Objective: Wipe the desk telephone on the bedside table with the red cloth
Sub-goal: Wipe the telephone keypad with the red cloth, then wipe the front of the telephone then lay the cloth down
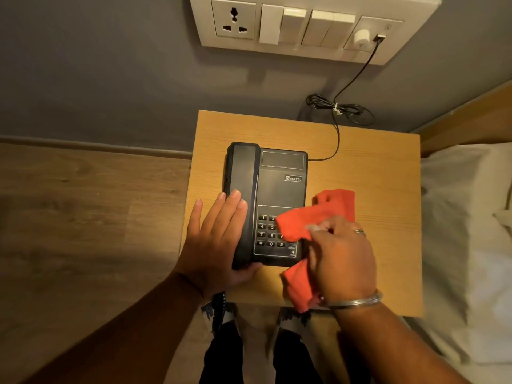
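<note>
Both hands are at work: the left hand lies flat with fingers spread against the handset side of the black telephone, which sits in the middle of the bedside table, while the right hand is clenched around the red cloth over the number keys. I judge the wiping is only partly done, because the upper body looks untouched. Behind, a black cord runs up to the wall socket panel, and the bed stands close on the right.

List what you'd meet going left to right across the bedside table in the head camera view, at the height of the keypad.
Left hand → handset → keypad → red cloth → right hand → bare bedside table → white bedding.
</note>
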Tool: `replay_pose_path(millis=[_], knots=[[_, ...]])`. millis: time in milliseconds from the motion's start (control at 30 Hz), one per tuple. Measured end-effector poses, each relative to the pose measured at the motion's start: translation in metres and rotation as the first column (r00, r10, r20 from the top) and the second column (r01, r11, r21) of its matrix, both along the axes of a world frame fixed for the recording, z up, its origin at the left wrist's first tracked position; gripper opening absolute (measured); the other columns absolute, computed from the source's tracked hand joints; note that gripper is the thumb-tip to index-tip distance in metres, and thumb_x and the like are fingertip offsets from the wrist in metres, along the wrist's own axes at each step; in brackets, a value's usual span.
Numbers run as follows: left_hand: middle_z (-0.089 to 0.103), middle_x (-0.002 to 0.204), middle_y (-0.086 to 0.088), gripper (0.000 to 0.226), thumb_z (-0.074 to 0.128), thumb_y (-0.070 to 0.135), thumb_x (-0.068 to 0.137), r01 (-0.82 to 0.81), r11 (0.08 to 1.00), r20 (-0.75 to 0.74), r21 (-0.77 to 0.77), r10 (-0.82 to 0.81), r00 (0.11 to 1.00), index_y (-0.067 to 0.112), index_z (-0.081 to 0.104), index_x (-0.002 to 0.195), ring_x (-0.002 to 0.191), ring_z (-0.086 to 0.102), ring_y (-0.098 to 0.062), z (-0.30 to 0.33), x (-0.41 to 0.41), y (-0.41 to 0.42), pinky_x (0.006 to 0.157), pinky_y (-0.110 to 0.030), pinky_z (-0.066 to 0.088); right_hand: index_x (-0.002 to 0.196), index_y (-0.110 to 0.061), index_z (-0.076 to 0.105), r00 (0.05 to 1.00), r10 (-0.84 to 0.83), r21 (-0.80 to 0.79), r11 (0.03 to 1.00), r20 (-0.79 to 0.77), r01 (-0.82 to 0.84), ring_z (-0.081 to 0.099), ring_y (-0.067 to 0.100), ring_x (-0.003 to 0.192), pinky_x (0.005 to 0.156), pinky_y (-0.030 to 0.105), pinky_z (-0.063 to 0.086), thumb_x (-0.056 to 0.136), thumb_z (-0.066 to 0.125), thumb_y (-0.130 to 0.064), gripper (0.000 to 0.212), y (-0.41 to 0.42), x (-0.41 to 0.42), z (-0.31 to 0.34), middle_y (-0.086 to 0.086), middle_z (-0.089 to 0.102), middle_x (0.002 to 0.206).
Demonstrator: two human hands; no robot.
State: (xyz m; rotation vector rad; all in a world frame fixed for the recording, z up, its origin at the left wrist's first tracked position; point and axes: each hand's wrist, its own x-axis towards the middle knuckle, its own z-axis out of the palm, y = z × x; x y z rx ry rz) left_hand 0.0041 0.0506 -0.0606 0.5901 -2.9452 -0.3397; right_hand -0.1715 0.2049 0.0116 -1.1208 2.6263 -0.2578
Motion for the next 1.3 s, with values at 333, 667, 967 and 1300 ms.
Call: replay_pose_path(millis=[333, 667, 967, 1300], knots=[[0.019, 0.164, -0.016, 0.118, 0.065, 0.069, 0.07, 0.011, 1.0, -0.053, 0.024, -0.01, 0.999, 0.002, 0.022, 0.156, 0.151, 0.023, -0.037, 0.001, 0.0, 0.002, 0.116, -0.067, 0.027, 0.083, -0.014, 0.074, 0.997, 0.037, -0.176, 0.984, 0.071, -0.024, 0.055, 0.032, 0.07, 0.059, 0.039, 0.046, 0.077, 0.072, -0.015, 0.006, -0.017, 0.023, 0.011, 0.008, 0.061, 0.084], [0.016, 0.166, -0.014, 0.119, 0.065, 0.065, 0.07, 0.018, 0.997, -0.039, 0.074, -0.015, 0.999, 0.006, 0.014, 0.159, 0.154, 0.017, -0.035, 0.001, 0.001, 0.002, 0.118, -0.067, 0.023, 0.084, -0.013, 0.074, 0.99, 0.132, -0.156, 0.98, 0.045, -0.124, 0.051, 0.028, 0.069, 0.054, 0.033, 0.04, 0.074, 0.067, -0.009, 0.013, -0.038, 0.048, -0.004, 0.006, 0.06, 0.081], [0.011, 0.167, -0.011, 0.119, 0.063, 0.071, 0.073, 0.021, 0.995, -0.038, 0.098, -0.017, 0.999, 0.008, 0.011, 0.16, 0.155, 0.012, -0.032, -0.001, 0.0, 0.0, 0.119, -0.066, 0.024, 0.088, -0.011, 0.076, 0.999, -0.034, -0.089, 0.995, -0.01, 0.033, 0.058, 0.038, 0.073, 0.06, 0.044, 0.052, 0.063, 0.075, -0.001, 0.027, 0.018, 0.017, 0.003, 0.014, 0.066, 0.091], [0.015, 0.166, -0.016, 0.117, 0.062, 0.069, 0.076, 0.061, 0.995, -0.075, 0.073, -0.056, 0.996, 0.007, 0.01, 0.16, 0.154, 0.016, -0.036, -0.005, 0.003, -0.002, 0.118, -0.065, 0.026, 0.092, -0.014, 0.076, 0.993, 0.104, -0.138, 0.986, 0.063, -0.094, 0.055, 0.032, 0.065, 0.051, 0.039, 0.047, 0.067, 0.073, -0.006, 0.027, -0.015, 0.056, -0.008, 0.01, 0.064, 0.083]])
